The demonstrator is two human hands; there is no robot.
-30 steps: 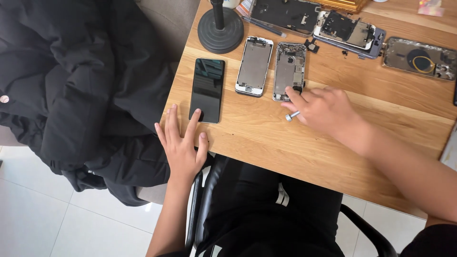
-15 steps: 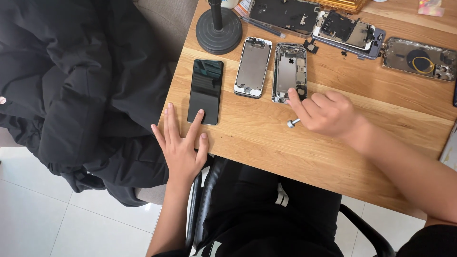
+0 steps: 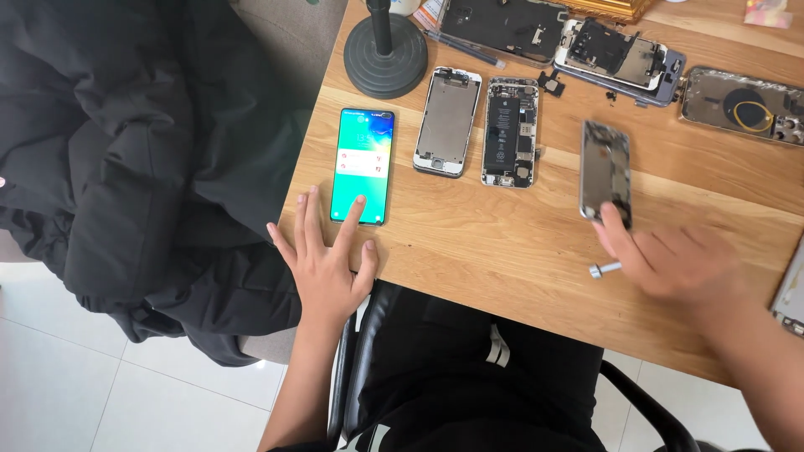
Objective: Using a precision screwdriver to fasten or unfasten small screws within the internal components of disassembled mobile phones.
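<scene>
My left hand (image 3: 322, 259) lies flat at the near edge of the wooden table (image 3: 502, 251), fingers spread. Its index fingertip touches the bottom of a smartphone (image 3: 363, 165) whose screen is lit green and blue. My right hand (image 3: 670, 259) is blurred with motion further right. A small silver screwdriver (image 3: 605, 269) sticks out of its fist. Its fingertips press the near end of a dark phone plate (image 3: 605, 170) lying on the wood. Between my hands lie a silver screen frame (image 3: 447, 121) and an opened phone body (image 3: 510, 131) with its battery showing.
A round black lamp base (image 3: 386, 65) stands behind the lit phone. Several more opened phones and parts (image 3: 620, 54) lie along the far edge. A black padded jacket (image 3: 126, 151) hangs left of the table. My black chair (image 3: 368, 351) is below.
The phone's screen has gone from dark to lit, with my left index finger now on it. My right hand has moved right, away from the opened phone body, onto the dark plate.
</scene>
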